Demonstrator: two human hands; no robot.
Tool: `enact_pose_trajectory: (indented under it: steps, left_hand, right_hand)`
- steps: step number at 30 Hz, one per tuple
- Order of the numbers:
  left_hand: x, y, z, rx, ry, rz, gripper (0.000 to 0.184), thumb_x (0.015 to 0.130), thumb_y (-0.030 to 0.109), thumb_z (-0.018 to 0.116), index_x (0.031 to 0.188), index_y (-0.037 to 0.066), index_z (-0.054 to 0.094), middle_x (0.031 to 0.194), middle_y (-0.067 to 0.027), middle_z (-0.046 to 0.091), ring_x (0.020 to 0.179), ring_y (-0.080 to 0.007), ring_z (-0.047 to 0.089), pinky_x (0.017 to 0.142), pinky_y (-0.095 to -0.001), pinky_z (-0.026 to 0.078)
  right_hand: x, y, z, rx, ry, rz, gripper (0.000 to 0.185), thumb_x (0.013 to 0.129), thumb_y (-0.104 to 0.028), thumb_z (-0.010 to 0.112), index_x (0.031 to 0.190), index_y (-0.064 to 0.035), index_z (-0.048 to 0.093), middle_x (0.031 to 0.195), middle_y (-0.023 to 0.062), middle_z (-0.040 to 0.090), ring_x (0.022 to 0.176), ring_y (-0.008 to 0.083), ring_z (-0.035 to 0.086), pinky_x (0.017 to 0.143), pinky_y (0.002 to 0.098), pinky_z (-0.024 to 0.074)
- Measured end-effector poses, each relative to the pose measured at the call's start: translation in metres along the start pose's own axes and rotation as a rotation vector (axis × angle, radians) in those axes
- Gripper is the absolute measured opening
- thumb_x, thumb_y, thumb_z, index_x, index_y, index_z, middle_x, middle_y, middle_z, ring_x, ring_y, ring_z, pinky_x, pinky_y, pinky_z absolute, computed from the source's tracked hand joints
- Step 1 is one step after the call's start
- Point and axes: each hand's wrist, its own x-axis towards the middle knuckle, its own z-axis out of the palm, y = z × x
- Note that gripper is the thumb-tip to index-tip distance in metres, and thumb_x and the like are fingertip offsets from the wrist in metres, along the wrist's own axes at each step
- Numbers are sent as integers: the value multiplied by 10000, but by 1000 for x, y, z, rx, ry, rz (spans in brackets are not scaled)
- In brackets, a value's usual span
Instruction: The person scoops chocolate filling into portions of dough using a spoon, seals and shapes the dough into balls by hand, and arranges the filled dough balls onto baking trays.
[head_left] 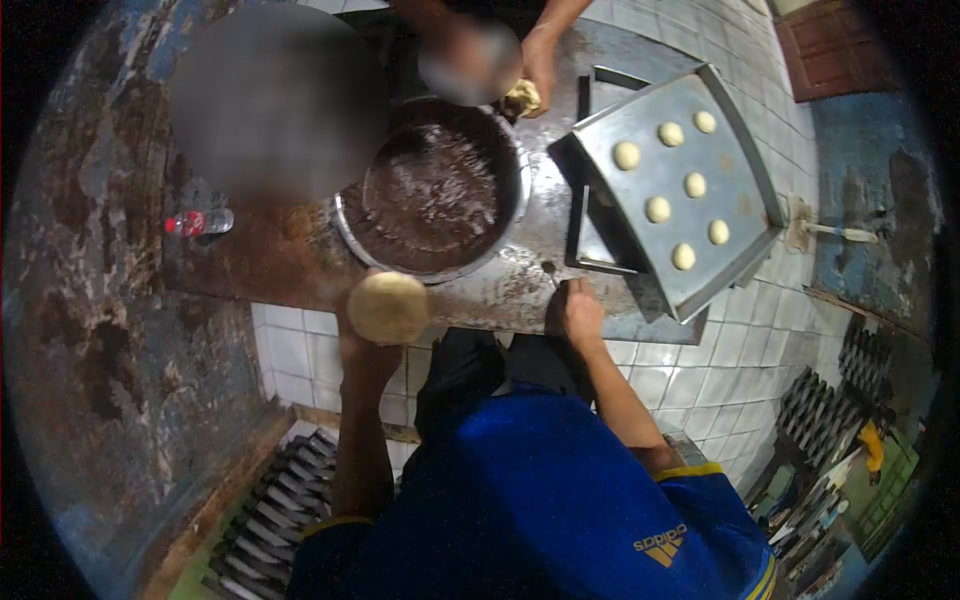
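Note:
A flattened round of dough (390, 308) lies on my left hand (365, 345), just in front of the basin's near rim. My right hand (583, 315) is closed at the table's front edge around a small, thin tool with a dark, paste-covered tip (549, 268); it looks like a spoon, though most of its handle is hidden by the fingers. Between and beyond my hands stands a wide metal basin (526, 185) holding dark brown paste (435, 190), glossy and stirred about. The paste is nearest to the tool's tip.
Several pale dough balls (695, 185) sit on a tilted metal tray (745, 255) at the right, stacked over other trays. Across the table (270, 265), a co-worker's hand (540, 70) holds a dough piece (522, 97). A plastic bottle (205, 222) lies at left.

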Motion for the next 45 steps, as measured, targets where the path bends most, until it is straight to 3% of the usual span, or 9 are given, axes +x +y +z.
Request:
enact_pose_trajectory:
  steps: [2, 5, 11, 19, 28, 36, 38, 41, 45]
  left_hand:
    - [-17, -32, -31, 627, 150, 253, 913, 717, 142, 962, 1424, -2, 403, 1319, -164, 621, 1198, -270, 651, 976, -402, 554]
    - [-30, -54, -59, 240, 406, -227, 845, 749, 86, 923, 1412, -1, 406, 1325, -183, 603, 1200, -314, 639, 1038, -447, 518]
    - [-17, -62, -81, 169, 435, -374, 856, 744, 122, 933, 1412, 5, 411, 1334, -188, 582, 1223, -333, 618, 1047, -461, 511]
    - [-6, -78, -85, 248, 285, -341, 872, 737, 186, 964, 1390, -9, 420, 1306, -188, 586, 1223, -352, 614, 1039, -452, 505]
    - [-8, -65, -97, 177, 400, -457, 834, 748, 184, 957, 1372, -18, 443, 1305, -195, 602, 1238, -321, 618, 1055, -446, 505]
    - [-7, -90, -109, 149, 369, -435, 838, 756, 162, 940, 1402, -24, 439, 1349, -212, 588, 1258, -331, 610, 1073, -450, 498]
    - [-6, -85, -109, 252, 354, -494, 843, 765, 160, 933, 1417, -26, 433, 1354, -211, 588, 1262, -334, 608, 1076, -449, 496]
    - [-4, -78, -109, 185, 393, -539, 855, 768, 162, 931, 1433, -28, 428, 1362, -211, 587, 1266, -337, 606, 1077, -450, 495]
    - [-11, -72, -112, 185, 351, -554, 875, 755, 174, 943, 1435, -27, 432, 1359, -209, 586, 1262, -338, 605, 1081, -453, 491]
  right_hand:
    - [-5, -3, 8, -17, 100, -90, 302, 986, -67, 520, 1274, 7, 570, 1297, 255, 639, 1037, 483, 700, 922, 534, 573]
    - [-11, -41, -58, 257, -140, -91, 262, 958, -10, 590, 1218, -37, 598, 1160, 264, 656, 1006, 458, 671, 856, 521, 545]
    - [40, -194, -169, 511, -10, -473, 255, 955, -77, 660, 1200, -25, 611, 1135, 246, 648, 1053, 463, 647, 851, 520, 532]
    - [135, -293, -72, 463, -182, -366, 542, 850, 44, 622, 1382, -47, 568, 1263, 317, 589, 1195, 494, 611, 1039, 520, 519]
    - [147, -328, 25, 650, -66, -221, 402, 903, -18, 601, 1297, -83, 645, 1135, 346, 633, 1085, 527, 632, 962, 556, 506]
    - [152, -328, -17, 1302, -686, -38, 341, 925, -70, 614, 1258, -20, 667, 1083, 157, 720, 1001, 254, 656, 889, 371, 510]
    - [149, -327, -12, 1308, -615, -64, 303, 932, -71, 613, 1227, -29, 668, 1090, 193, 727, 1038, 327, 691, 928, 415, 517]
    - [146, -324, 16, 677, -251, -153, 392, 899, -71, 628, 1290, -49, 600, 1238, 269, 665, 1205, 482, 625, 1028, 521, 501]
    - [136, -335, 15, 571, -228, -104, 454, 857, -53, 628, 1310, -44, 594, 1233, 273, 669, 1200, 480, 628, 1034, 520, 501]
